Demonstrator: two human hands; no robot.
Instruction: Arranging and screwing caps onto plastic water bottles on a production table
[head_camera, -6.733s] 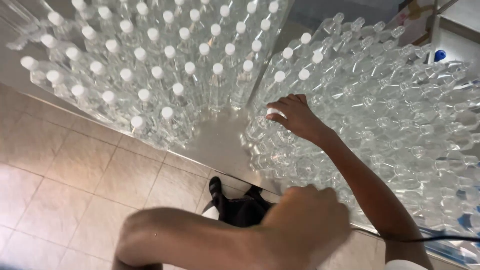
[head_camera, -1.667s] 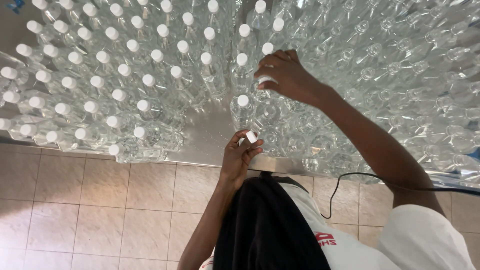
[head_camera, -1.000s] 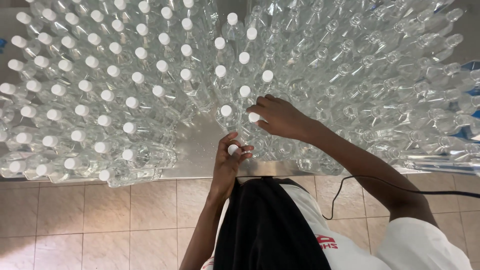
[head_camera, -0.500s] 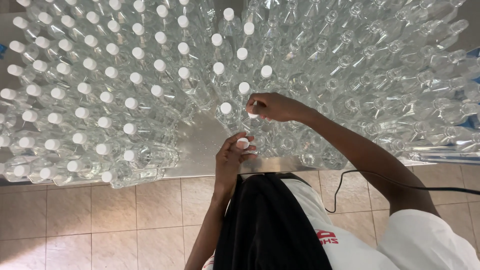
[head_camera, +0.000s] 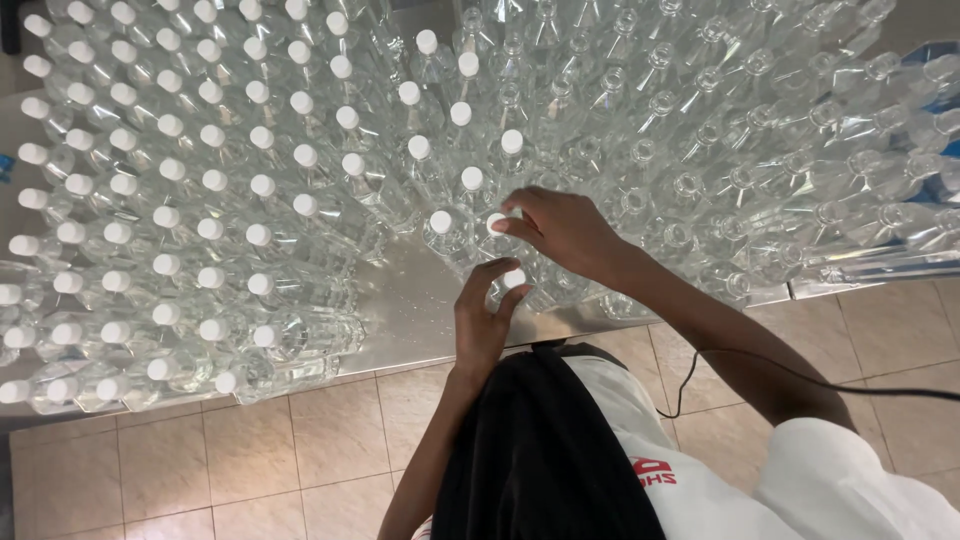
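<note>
Head view, looking down on a steel table (head_camera: 400, 300) packed with clear plastic bottles. Left hand (head_camera: 482, 320) reaches up from the near table edge, wrist bent, thumb and index pinched on a white cap (head_camera: 514, 278) sitting on the bottle nearest the edge. Right hand (head_camera: 565, 232) comes in from the right with the forearm angled across the table corner, palm down, fingertips closed on another white cap (head_camera: 495, 222) on a bottle just behind the first. The two hands are close, one bottle apart, not touching. Capped bottles (head_camera: 210, 180) fill the left side and run in rows up the middle; uncapped bottles (head_camera: 700, 150) fill the right side, packed tight with no gaps. A bare wedge of steel lies between the capped block and the hands, widening toward the near edge, the only free room on the table. Tiled floor (head_camera: 200, 460) lies below the table edge. A thin black cable (head_camera: 700, 365) hangs by the right forearm.
</note>
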